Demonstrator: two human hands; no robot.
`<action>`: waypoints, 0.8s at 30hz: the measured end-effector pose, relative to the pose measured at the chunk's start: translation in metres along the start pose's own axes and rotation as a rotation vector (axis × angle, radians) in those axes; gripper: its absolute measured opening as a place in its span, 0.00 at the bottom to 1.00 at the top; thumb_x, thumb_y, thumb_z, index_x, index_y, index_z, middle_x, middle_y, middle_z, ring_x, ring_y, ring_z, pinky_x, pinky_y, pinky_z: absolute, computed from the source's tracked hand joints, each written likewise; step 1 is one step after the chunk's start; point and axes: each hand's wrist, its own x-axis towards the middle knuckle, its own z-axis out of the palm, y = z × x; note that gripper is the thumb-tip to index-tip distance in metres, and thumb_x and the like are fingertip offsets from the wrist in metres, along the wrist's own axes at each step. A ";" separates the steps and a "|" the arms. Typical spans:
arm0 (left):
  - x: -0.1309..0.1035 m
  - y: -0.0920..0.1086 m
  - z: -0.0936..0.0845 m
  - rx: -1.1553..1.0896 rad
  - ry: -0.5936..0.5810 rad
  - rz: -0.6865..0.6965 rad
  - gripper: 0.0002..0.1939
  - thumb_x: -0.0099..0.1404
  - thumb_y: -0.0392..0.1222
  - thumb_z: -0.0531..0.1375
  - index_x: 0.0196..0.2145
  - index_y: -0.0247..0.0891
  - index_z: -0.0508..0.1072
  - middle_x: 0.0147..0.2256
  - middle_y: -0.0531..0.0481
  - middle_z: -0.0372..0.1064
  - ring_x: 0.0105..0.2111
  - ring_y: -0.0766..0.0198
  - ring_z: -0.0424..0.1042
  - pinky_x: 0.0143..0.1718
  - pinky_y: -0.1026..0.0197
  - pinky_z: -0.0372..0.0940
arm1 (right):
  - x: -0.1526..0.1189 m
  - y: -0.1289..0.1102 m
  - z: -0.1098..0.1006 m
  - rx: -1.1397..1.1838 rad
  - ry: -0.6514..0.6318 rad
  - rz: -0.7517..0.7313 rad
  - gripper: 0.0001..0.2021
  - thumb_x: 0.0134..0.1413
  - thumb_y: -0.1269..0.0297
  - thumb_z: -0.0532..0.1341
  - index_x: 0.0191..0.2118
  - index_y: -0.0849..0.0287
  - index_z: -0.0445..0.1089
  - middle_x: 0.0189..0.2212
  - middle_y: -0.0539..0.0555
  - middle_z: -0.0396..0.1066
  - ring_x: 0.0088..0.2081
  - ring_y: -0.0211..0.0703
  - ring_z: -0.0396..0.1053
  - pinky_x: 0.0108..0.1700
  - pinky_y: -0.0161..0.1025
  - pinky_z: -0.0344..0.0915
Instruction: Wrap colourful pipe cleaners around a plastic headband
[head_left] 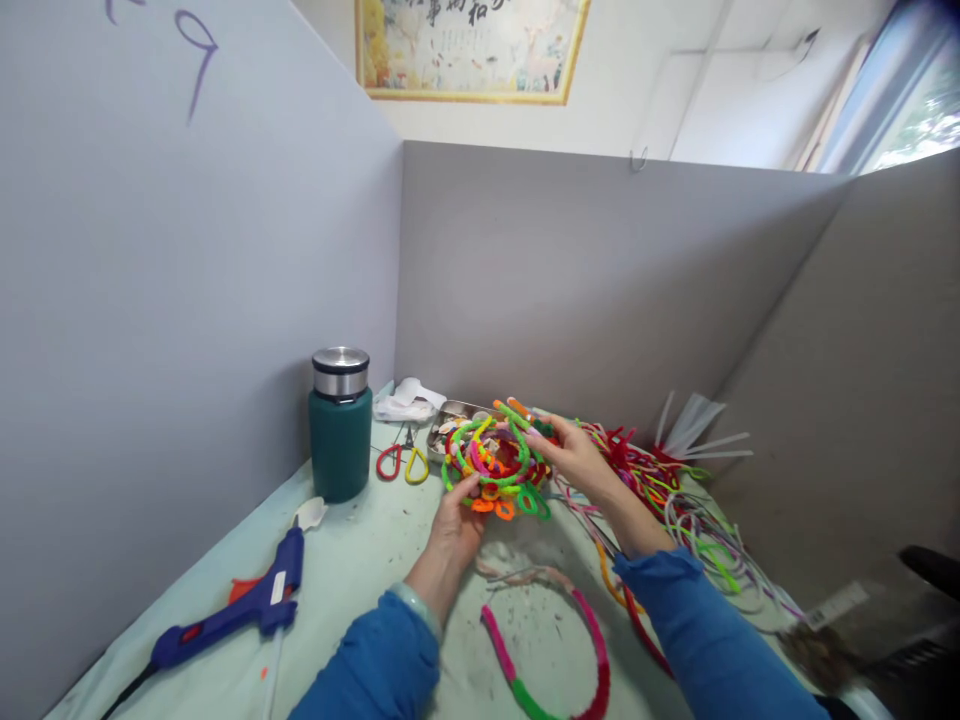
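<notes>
Head view, left to right. Blue glue gun (232,605) lies on pale cloth (352,560), tip near the green bottle (340,445); heat can't be told, but if hot, a stray left sleeve (375,655) could touch it. Bottle stands upright; an elbow knock might tip it.

Left hand (456,525): thumb and fingers narrow, pinching the lower left of the bundle of fuzzy rings (480,458). Bundle sits between both hands, in front of the metal tray (459,404). Right hand (577,460): fingers closed on its upper right; which strands they grip, can't tell. Rings look loosely stacked: slack on one side could let some slip; a hard squeeze may bend them out of round. Tangled strands (667,490) at right could snag the right sleeve (712,630).

Textures, same order: gun smooth plastic; bottle matt, lid shiny metal; scissors (407,462) with looped red and yellow handles; bundle plush, chenille-like, orange and green petal loops below; pink-green hoop (602,660) fuzzy, open-ended; strands thin, wiry; translucent strips (694,425) straight, stiff-looking.
</notes>
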 end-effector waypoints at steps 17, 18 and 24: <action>0.006 -0.010 -0.006 0.092 -0.180 0.088 0.19 0.49 0.30 0.65 0.41 0.35 0.71 0.35 0.48 0.74 0.32 0.64 0.73 0.39 0.62 0.67 | -0.011 -0.010 0.030 -0.472 -0.262 -0.193 0.06 0.46 0.66 0.60 0.32 0.62 0.69 0.30 0.53 0.69 0.34 0.41 0.63 0.35 0.34 0.57; 0.005 -0.010 -0.005 0.102 -0.184 0.083 0.18 0.49 0.31 0.65 0.40 0.35 0.71 0.36 0.47 0.74 0.33 0.63 0.73 0.39 0.61 0.67 | -0.011 -0.008 0.029 -0.404 -0.250 -0.152 0.08 0.46 0.64 0.61 0.33 0.62 0.70 0.31 0.52 0.70 0.34 0.42 0.64 0.36 0.35 0.58; 0.004 -0.008 -0.004 0.135 -0.170 0.054 0.17 0.51 0.32 0.65 0.40 0.36 0.71 0.36 0.46 0.74 0.34 0.60 0.74 0.37 0.58 0.69 | -0.013 -0.002 0.013 0.047 -0.221 0.078 0.15 0.48 0.55 0.60 0.37 0.62 0.71 0.31 0.52 0.72 0.33 0.42 0.67 0.35 0.37 0.63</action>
